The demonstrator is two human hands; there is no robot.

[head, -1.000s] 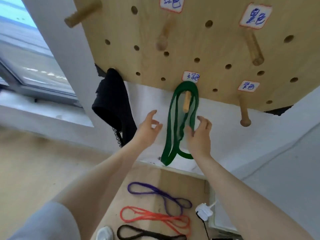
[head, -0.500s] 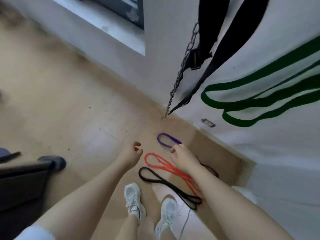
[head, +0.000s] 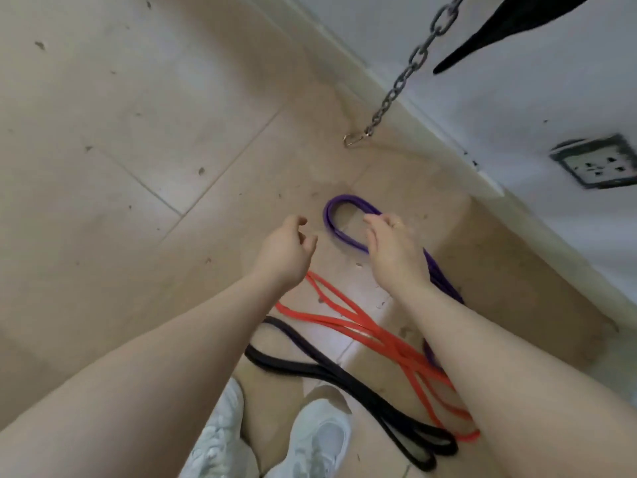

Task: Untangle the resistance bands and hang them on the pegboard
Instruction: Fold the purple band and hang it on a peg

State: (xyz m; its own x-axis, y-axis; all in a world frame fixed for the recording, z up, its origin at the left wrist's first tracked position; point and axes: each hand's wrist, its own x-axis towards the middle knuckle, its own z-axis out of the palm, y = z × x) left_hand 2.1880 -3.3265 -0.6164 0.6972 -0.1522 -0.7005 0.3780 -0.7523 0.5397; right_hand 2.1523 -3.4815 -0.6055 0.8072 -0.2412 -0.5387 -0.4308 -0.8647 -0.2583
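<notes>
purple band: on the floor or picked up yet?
On the floor. The purple band lies flat on the tiles; the right hand hovers above it with relaxed fingers, holding nothing.

Quick count: three bands on the floor, one purple band [head: 339,232], one red band [head: 379,336], one black band [head: 344,377]. Two white shoes [head: 319,439], one chain [head: 400,81], one wall socket [head: 598,163].

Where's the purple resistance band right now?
The purple band lies on the floor near the wall, its loop just beyond the right hand, with the red band nearer the person's feet.
</notes>
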